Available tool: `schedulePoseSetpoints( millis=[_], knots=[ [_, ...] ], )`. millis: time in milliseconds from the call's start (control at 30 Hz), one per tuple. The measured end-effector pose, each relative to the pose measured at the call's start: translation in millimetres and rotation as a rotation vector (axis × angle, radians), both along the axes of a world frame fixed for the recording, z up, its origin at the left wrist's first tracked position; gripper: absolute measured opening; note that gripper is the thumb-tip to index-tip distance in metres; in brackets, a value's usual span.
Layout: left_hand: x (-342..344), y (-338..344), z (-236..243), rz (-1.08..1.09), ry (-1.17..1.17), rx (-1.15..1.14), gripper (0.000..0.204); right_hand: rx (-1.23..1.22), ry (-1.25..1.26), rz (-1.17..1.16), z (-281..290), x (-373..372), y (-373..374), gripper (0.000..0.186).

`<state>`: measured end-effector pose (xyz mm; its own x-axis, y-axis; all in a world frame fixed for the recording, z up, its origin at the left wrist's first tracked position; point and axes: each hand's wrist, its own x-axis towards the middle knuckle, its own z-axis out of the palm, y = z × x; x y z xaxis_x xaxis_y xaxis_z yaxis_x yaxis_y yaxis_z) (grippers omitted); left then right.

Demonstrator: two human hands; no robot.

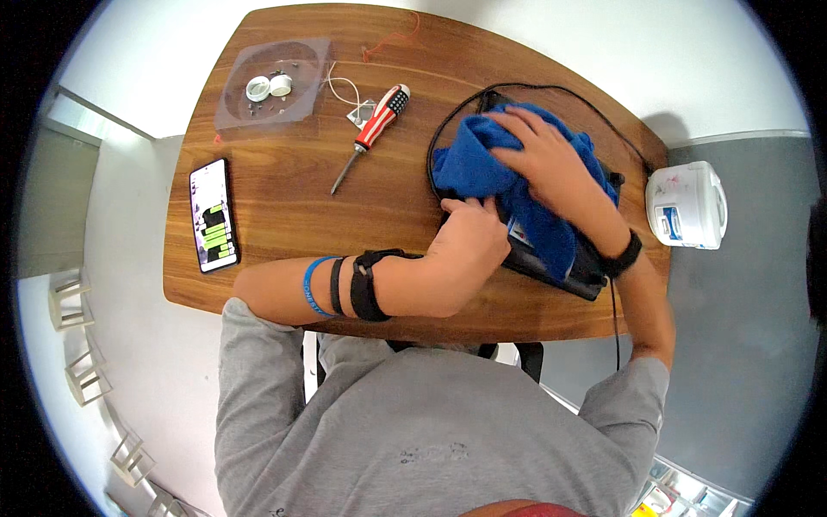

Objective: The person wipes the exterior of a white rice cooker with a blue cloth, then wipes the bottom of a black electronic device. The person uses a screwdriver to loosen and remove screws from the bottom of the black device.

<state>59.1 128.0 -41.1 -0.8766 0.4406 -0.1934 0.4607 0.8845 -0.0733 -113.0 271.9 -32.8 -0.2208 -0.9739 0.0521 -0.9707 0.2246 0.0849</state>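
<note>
A blue cloth (481, 153) lies bunched over a black boxy device (551, 269), covering most of it. My right hand (551, 164) is on top of the cloth, its fingers bent over the folds and the thumb apart, gripping it. My left hand (474, 241) is curled at the device's near left side, fingertips against its dark edge just below the cloth; part of its grip is hidden. Around the far side of the device loops a black cable (560, 87), which runs on toward the table's right edge.
A red, white and black screwdriver (380, 122) lies left of the cloth. Farther left are a clear plastic sheet (301, 108) with small screws and white round caps (258, 88), and a phone (213, 215) with a lit screen. Beyond the table's right edge stands a white tub (687, 205).
</note>
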Motion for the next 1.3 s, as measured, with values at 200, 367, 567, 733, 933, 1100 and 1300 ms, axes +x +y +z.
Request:
schedulePoseSetpoints(
  millis=[200, 367, 567, 733, 933, 1100, 1300],
  knots=[
    [13.0, 16.4, -16.3, 0.158, 0.084, -0.14, 0.037, 0.001, 0.254, -0.019, -13.7, -53.1, -40.5, 0.042],
    [12.7, 11.1, -27.9, 0.145, 0.085, -0.155, 0.027, 0.187, 0.072, 0.137, -1.3, -31.2, -51.3, 0.04],
    [7.9, 1.7, -11.2, 0.055, -0.085, -0.042, 0.014, 0.214, -0.105, 0.259, 14.0, 7.8, -49.6, 0.039],
    [-0.9, -12.3, -9.3, -0.039, -0.137, 0.073, 0.013, -0.007, 0.33, 0.13, -0.5, -56.7, -38.6, 0.033],
    [-12.1, -22.8, 1.4, -0.098, -0.232, 0.12, 0.015, 0.079, 0.174, -0.37, -21.2, -112.4, -26.2, 0.048],
    [-13.7, -23.0, -7.9, -0.067, -0.207, 0.163, 0.019, -0.046, 0.064, -0.04, -5.5, -72.9, -19.5, 0.049],
    [-16.8, -26.8, 6.1, -0.103, -0.215, 0.16, 0.012, -0.037, -0.125, 0.212, -8.1, 4.4, -27.1, 0.036]
  ],
)
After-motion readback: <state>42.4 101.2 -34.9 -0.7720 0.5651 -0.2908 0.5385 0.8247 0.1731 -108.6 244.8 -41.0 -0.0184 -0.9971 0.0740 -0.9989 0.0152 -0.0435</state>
